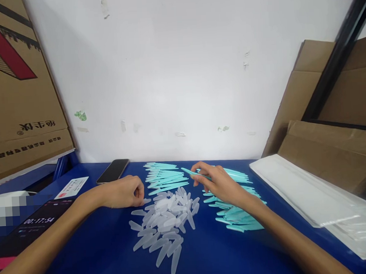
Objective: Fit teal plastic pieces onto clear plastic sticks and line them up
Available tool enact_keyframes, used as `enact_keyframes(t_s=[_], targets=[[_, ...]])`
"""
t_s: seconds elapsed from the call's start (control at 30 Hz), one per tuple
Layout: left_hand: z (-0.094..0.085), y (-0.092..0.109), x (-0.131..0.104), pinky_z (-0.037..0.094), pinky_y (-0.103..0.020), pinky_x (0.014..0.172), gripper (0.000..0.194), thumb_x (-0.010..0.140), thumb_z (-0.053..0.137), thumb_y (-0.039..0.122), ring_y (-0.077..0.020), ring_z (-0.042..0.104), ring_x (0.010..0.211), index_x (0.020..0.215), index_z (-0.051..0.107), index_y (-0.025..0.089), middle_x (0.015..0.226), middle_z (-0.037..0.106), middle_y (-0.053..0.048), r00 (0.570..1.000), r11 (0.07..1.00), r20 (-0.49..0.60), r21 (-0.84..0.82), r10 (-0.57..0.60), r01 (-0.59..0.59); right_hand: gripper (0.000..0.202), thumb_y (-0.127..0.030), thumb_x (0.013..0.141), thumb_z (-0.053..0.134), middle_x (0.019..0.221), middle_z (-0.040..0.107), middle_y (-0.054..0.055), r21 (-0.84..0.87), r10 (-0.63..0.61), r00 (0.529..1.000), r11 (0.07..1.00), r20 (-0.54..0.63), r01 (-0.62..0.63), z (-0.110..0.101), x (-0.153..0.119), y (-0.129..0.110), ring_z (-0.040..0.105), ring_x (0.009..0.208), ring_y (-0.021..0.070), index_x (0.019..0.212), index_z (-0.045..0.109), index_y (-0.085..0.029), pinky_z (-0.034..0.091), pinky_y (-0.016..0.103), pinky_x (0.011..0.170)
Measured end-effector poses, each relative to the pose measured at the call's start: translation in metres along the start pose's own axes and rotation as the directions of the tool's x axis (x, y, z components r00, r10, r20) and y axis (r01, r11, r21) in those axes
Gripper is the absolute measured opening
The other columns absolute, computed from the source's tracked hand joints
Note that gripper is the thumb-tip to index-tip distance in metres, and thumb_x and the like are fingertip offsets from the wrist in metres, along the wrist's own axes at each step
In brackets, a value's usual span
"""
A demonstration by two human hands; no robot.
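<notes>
On the blue table (pixel 115 255) lies a loose heap of translucent white blade-shaped caps (pixel 168 213). My left hand (pixel 127 192) is at the heap's upper left, its fingers pinched on one translucent cap (pixel 146 200). My right hand (pixel 214 180) holds a turquoise stick (pixel 187 170) between thumb and fingers, its tip pointing left. Behind the heap is a stack of turquoise sticks (pixel 165 176). More turquoise sticks (pixel 236 216) lie under and beside my right hand and forearm.
A dark phone (pixel 113 171) and a white card (pixel 72 187) lie at the back left, near a larger screen showing a timer (pixel 37 222). White plastic bags (pixel 308 191) are stacked at the right. Cardboard (pixel 21 92) stands at the left, and more cardboard (pixel 333 141) at the right.
</notes>
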State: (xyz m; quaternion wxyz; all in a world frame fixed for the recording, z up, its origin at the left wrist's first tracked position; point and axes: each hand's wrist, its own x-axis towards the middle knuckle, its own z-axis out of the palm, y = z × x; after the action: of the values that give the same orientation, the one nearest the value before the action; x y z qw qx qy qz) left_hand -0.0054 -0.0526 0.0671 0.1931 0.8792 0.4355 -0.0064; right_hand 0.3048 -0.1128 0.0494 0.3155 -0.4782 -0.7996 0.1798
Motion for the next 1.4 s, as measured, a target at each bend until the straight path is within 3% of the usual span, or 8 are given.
enact_keyframes(t_s=[0.17,0.27,0.33,0.57,1.0,1.1,1.23,1.4], targets=[[0.000,0.015,0.003,0.040,-0.023,0.049,0.028,0.089,0.053,0.043,-0.0136,0.060,0.051,0.081,0.068,0.020,0.070,0.071,-0.001,0.961,0.996,-0.268,-0.047,0.065,-0.080,0.029,-0.044,0.100,0.042,0.076,0.072,-0.001,-0.070,-0.024,1.000,0.997,0.005,0.024,0.000,-0.002,-0.004,0.048,0.044,0.0105,0.111,0.061,-0.024,0.036,0.025,0.050],[0.008,0.022,0.008,0.040,-0.024,0.053,0.030,0.094,0.050,0.043,-0.0152,0.062,0.060,0.091,0.070,0.021,0.079,0.073,-0.002,0.876,0.985,-0.451,0.087,0.171,-0.148,0.029,-0.041,0.101,0.042,0.075,0.071,0.000,-0.185,-0.058,0.998,0.981,0.000,0.057,0.002,-0.002,-0.004,0.053,0.049,0.0128,0.113,0.063,-0.025,0.036,0.026,0.053],[0.016,0.026,0.011,0.041,-0.025,0.057,0.030,0.097,0.047,0.042,-0.0163,0.063,0.067,0.097,0.070,0.022,0.087,0.073,-0.003,0.830,0.968,-0.501,0.172,0.245,-0.182,0.029,-0.041,0.101,0.042,0.071,0.069,0.000,-0.295,-0.082,0.997,0.952,-0.005,0.077,0.005,-0.001,-0.002,0.056,0.052,0.0149,0.114,0.064,-0.026,0.035,0.027,0.055],[0.035,0.034,0.016,0.043,-0.023,0.061,0.027,0.101,0.044,0.036,-0.0153,0.063,0.074,0.107,0.067,0.022,0.098,0.071,-0.004,0.778,0.928,-0.506,0.224,0.372,-0.298,0.029,-0.040,0.102,0.042,0.078,0.072,0.001,-0.411,-0.122,0.992,0.904,0.023,0.121,0.012,-0.001,-0.001,0.061,0.059,0.0166,0.117,0.064,-0.028,0.036,0.027,0.059],[0.038,0.041,0.014,0.042,-0.024,0.058,0.027,0.101,0.045,0.037,-0.0132,0.060,0.063,0.104,0.067,0.022,0.088,0.071,-0.002,0.773,0.941,-0.539,0.155,0.335,-0.300,0.028,-0.039,0.102,0.043,0.090,0.074,0.002,-0.395,-0.161,0.987,0.905,0.025,0.158,0.016,-0.002,-0.002,0.064,0.066,0.0175,0.117,0.065,-0.029,0.036,0.027,0.062],[0.042,0.043,0.016,0.043,-0.024,0.060,0.026,0.101,0.046,0.035,-0.0143,0.061,0.068,0.108,0.067,0.021,0.091,0.071,-0.003,0.761,0.927,-0.532,0.165,0.371,-0.337,0.026,-0.038,0.102,0.045,0.078,0.070,-0.002,-0.330,-0.183,0.981,0.924,0.059,0.192,0.018,-0.004,-0.003,0.058,0.058,0.0151,0.122,0.060,-0.030,0.034,0.025,0.059],[0.051,0.045,0.019,0.042,-0.026,0.065,0.022,0.100,0.049,0.028,-0.0168,0.063,0.077,0.107,0.069,0.022,0.089,0.070,-0.003,0.763,0.914,-0.504,0.180,0.403,-0.364,0.030,-0.037,0.101,0.046,0.052,0.048,-0.009,-0.270,-0.171,0.980,0.944,0.097,0.191,0.022,-0.007,-0.004,0.036,0.044,0.0127,0.130,0.050,-0.029,0.024,0.023,0.050],[0.051,0.049,0.019,0.037,-0.025,0.062,0.021,0.099,0.050,0.023,-0.0141,0.055,0.069,0.092,0.070,0.020,0.077,0.063,-0.001,0.773,0.914,-0.510,0.075,0.378,-0.398,0.026,-0.037,0.102,0.044,0.051,0.043,-0.009,-0.281,-0.173,0.982,0.941,0.082,0.189,0.027,-0.007,-0.010,0.028,0.044,0.0122,0.124,0.054,-0.029,0.020,0.023,0.049]])
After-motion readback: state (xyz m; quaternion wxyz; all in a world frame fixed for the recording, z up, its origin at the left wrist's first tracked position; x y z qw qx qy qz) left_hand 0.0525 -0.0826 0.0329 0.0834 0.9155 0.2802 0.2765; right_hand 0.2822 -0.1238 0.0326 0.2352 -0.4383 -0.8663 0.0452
